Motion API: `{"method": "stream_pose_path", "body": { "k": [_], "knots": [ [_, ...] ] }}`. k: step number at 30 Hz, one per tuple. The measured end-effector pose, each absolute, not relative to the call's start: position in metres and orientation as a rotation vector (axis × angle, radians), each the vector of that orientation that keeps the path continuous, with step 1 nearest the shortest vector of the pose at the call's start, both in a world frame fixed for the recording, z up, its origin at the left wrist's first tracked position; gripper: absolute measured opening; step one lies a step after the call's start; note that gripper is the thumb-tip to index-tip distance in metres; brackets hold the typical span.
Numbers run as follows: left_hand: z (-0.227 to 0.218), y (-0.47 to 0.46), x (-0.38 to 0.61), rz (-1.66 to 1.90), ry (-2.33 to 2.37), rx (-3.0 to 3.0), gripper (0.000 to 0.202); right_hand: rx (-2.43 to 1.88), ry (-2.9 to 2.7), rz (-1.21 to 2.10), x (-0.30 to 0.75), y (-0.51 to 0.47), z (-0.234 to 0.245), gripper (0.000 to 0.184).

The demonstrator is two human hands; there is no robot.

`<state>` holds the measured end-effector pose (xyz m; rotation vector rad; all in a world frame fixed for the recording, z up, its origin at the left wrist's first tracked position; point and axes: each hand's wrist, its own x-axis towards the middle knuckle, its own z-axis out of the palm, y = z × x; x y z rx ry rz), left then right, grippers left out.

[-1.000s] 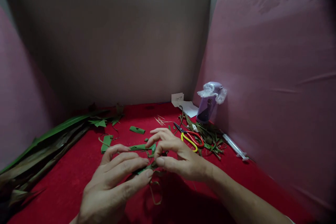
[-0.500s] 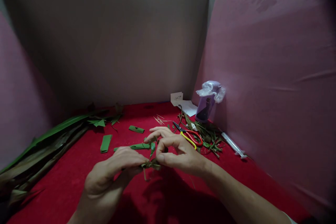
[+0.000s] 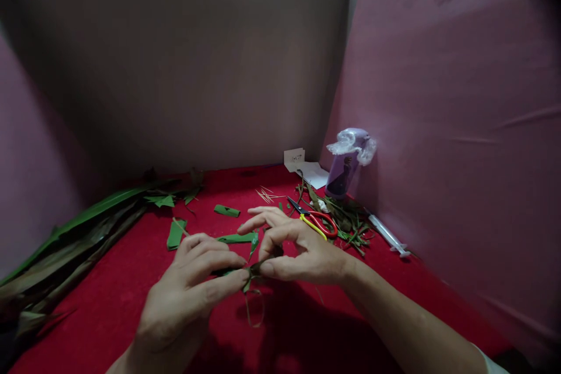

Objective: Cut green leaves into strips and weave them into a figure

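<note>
Between my two hands is a small bundle of leaf strips [image 3: 253, 272], dark green and brownish, partly hidden by fingers. My left hand [image 3: 193, 280] pinches its left side with thumb and forefinger. On the other side, my right hand [image 3: 293, 248] grips it between thumb and forefinger, its other fingers stretched out to the left. A thin dry strand [image 3: 255, 310] hangs in a loop below the bundle. Just beyond the fingers, a folded green leaf strip [image 3: 239, 238] lies on the red cloth [image 3: 109, 298].
Cut leaf pieces [image 3: 227, 210] and toothpicks [image 3: 268, 194] lie farther back. To the right are scissors [image 3: 318, 225], a heap of leaf scraps [image 3: 350, 222], a syringe [image 3: 389, 235] and a purple container [image 3: 343, 172] topped with clear plastic. Long leaves [image 3: 87, 216] lie at left.
My left hand has turned so its thumb shows on top of the bundle. The thin strand now hangs lower in a loop. My right hand keeps its pinch.
</note>
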<state>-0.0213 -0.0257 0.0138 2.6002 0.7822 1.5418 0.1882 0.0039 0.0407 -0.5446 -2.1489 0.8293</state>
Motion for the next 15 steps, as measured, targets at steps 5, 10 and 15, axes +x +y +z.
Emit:
{"method": "stream_pose_path", "body": {
  "k": [5, 10, 15],
  "knots": [
    [0.028, -0.028, -0.02, 1.476, 0.762, 2.971, 0.019, -0.573, -2.164, 0.666, 0.189, 0.001, 0.042, 0.012],
    [0.024, -0.039, -0.023, 1.414, 0.835, 3.109, 0.022, -0.549, -2.179, 0.322, 0.186, -0.009, 0.047, 0.012],
    [0.018, -0.051, -0.025, 1.401, 0.944, 3.124, 0.027, -0.524, -2.174, 0.168, 0.184, -0.02, 0.051, 0.012]
  ]
}}
